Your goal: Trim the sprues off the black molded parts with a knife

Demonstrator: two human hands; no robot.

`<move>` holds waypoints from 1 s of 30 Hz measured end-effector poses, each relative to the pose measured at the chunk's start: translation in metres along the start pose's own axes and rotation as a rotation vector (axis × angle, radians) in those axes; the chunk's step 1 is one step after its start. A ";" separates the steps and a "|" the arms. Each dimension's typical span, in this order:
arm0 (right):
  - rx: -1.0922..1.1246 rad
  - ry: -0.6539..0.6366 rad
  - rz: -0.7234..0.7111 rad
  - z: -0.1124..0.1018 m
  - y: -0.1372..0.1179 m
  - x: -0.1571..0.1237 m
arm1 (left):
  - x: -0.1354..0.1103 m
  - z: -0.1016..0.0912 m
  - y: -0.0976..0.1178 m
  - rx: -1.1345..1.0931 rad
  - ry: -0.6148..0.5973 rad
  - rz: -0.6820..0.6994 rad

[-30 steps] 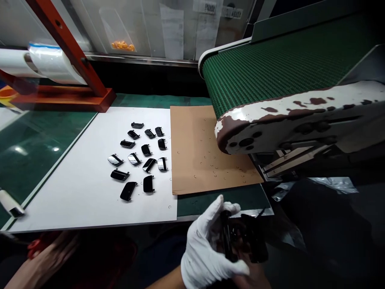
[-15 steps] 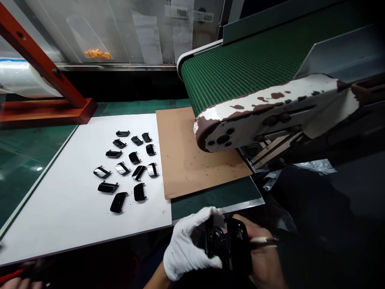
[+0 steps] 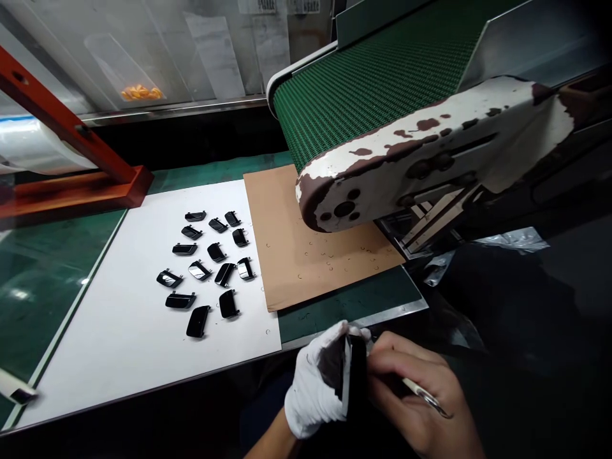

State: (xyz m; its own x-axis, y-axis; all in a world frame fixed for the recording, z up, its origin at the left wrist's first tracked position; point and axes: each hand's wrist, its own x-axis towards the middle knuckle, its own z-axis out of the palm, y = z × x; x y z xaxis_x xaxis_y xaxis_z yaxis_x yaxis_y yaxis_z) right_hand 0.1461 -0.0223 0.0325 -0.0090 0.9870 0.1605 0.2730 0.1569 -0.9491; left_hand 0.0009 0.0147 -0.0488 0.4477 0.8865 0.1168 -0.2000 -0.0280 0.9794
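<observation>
At 6 o'clock in my view, my left hand (image 3: 315, 386), in a white glove, is clamped on a black plastic part (image 3: 354, 376) held on edge just off the tabletop (image 3: 344, 306) rim. My bare right hand (image 3: 421, 405) is curled around a thin metal tool (image 3: 425, 396), its fingertips touching the part from 3 o'clock. At 10 o'clock, loose black parts (image 3: 224, 274) lie on a white sheet (image 3: 119, 338). Brown cardboard (image 3: 287, 255) lies at 12, touching the sheet, partly under the green conveyor belt (image 3: 363, 95).

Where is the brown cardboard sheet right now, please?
Head view, centre: the brown cardboard sheet lies right of the white board, partly under the green conveyor.
</observation>
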 end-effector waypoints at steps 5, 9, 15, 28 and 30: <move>0.020 0.027 -0.014 0.002 -0.001 0.002 | -0.002 0.007 -0.005 -0.074 0.014 0.006; 0.047 0.058 -0.015 0.004 0.000 0.008 | -0.007 0.010 -0.015 -0.233 0.069 -0.013; 0.357 0.055 0.238 0.022 0.030 0.003 | -0.008 0.005 -0.014 -0.309 0.188 0.000; 0.300 0.370 0.176 0.031 0.066 -0.010 | 0.013 -0.010 0.048 0.201 -0.140 -0.259; 0.154 0.294 0.122 0.025 0.060 -0.007 | 0.015 -0.014 0.057 0.327 -0.207 -0.247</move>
State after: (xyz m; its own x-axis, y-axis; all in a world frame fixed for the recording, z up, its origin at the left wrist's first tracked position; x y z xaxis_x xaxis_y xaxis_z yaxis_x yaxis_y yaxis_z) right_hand 0.1387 -0.0195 -0.0321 0.2981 0.9499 0.0934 0.1067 0.0641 -0.9922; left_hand -0.0158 0.0332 0.0069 0.6189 0.7749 -0.1284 0.2049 -0.0015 0.9788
